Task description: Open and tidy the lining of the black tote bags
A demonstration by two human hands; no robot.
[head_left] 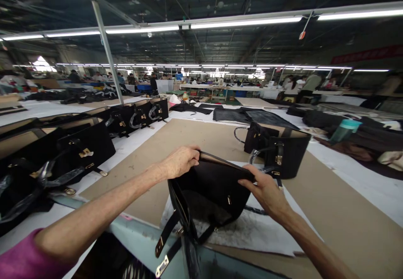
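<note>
A black handbag lies tilted at the near edge of the work table, its straps with metal buckles hanging over the edge. My left hand is closed on the bag's upper left rim. My right hand grips the bag's right corner, fingers curled over the edge. The bag rests partly on a white sheet laid over a brown board.
A second black handbag stands just behind the right hand. A row of several black bags lines the left side. A teal-capped bottle stands at right. Dark fabric pieces lie farther back; people work in the distance.
</note>
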